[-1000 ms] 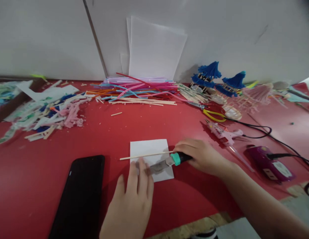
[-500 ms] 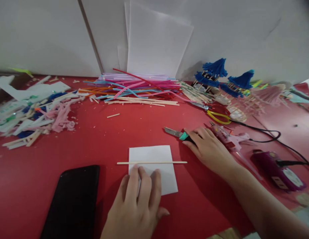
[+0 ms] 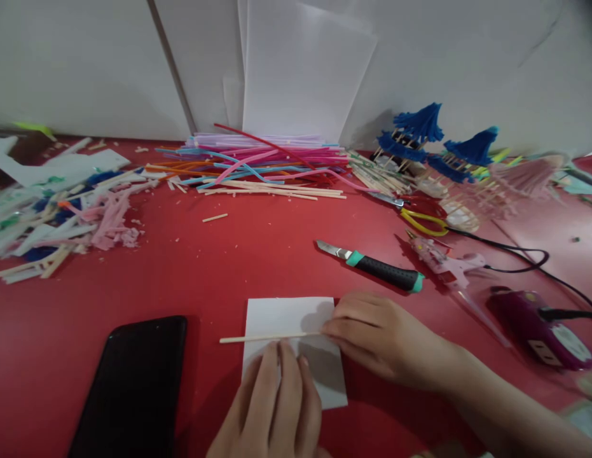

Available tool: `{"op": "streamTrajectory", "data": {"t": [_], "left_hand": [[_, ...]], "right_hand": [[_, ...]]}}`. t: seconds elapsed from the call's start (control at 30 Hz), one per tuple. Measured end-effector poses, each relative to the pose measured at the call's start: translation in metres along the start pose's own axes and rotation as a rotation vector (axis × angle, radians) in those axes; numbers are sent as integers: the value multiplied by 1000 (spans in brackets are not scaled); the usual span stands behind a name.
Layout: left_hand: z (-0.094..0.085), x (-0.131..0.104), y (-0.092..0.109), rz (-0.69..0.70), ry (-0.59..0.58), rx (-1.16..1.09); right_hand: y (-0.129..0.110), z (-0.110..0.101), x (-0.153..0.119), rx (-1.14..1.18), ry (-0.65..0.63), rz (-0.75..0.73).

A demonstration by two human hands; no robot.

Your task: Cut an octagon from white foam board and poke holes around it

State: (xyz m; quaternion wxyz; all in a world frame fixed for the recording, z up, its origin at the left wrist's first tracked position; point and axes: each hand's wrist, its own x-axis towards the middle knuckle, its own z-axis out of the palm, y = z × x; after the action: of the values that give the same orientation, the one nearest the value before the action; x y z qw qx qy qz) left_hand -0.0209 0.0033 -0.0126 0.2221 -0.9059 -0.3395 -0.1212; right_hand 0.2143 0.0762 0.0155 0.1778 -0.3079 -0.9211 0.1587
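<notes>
A square of white paper [image 3: 296, 312] lies on the red table, with a thin wooden stick [image 3: 267, 336] across it. The stick's left end sticks out past the paper's edge. My left hand [image 3: 279, 404] rests on the lower part of the paper, fingers stretched out and their tips just below the stick. At the stick's right end, my right hand [image 3: 379, 337] has its fingers closed round it and hides that end. Just beyond my right hand lies a utility knife [image 3: 379, 268] with a black and green handle, its blade out and pointing left.
A black phone [image 3: 133, 388] lies at the left. Pipe cleaners [image 3: 271, 159] are heaped along the wall, scraps [image 3: 81, 216] at far left. At the right are scissors [image 3: 422, 221], a pink glue gun [image 3: 448, 264], a purple power block [image 3: 538, 327] and blue umbrella-like models [image 3: 414, 133].
My right hand has let go of the utility knife and moved down-left to the stick's right end. Paper and stick appear slightly lower in view; my left hand stays on the paper.
</notes>
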Motion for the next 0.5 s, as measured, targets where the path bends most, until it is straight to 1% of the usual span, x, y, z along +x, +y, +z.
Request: {"op": "streamTrajectory", "data": {"t": [0.13,0.4,0.5], "left_hand": [[-1,4,-1,47,5,3],[0,6,-3,-5,-7,-44],[0,6,-3,4,-6,-30]], "right_hand": [[1,2,0,-30,50,28],[1,2,2,-41,84,25],[1,3,1,-19,90,42]]}}
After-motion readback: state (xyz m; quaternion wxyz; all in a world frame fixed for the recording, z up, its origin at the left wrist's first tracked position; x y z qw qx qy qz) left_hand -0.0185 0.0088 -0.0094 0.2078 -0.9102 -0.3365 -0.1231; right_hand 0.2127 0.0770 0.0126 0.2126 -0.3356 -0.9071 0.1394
